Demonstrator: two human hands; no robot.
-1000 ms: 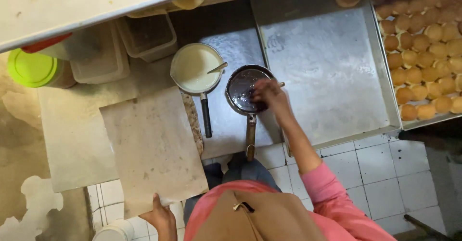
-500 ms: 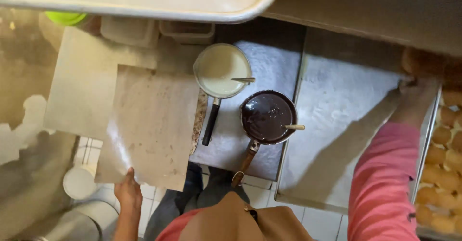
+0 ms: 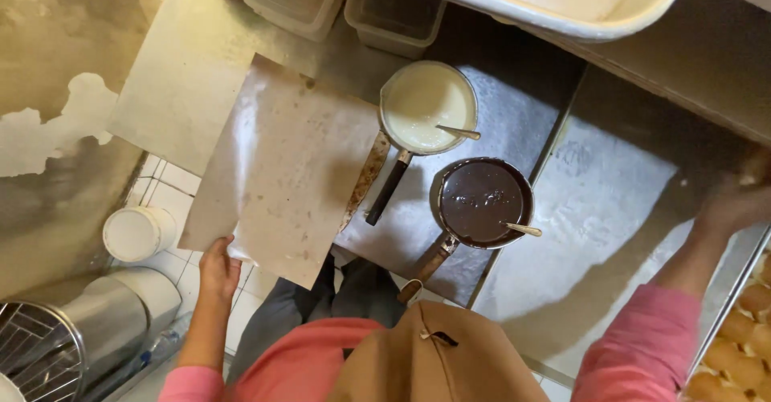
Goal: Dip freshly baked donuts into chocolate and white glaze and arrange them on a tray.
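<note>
The left hand [image 3: 218,269] pinched the near edge of the parchment sheet [image 3: 281,169], which lay half on the bench [image 3: 514,141]. The right hand [image 3: 735,205], blurred, reached toward the bun tray [image 3: 735,338]; its grip could not be judged. The sheet was best slid flat, clear of the saucepans.

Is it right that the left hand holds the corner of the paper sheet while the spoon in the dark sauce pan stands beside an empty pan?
Not quite. In the head view the other pan holds pale cream and its own spoon. The left hand does hold the paper sheet, beside the dark sauce pan.
</note>
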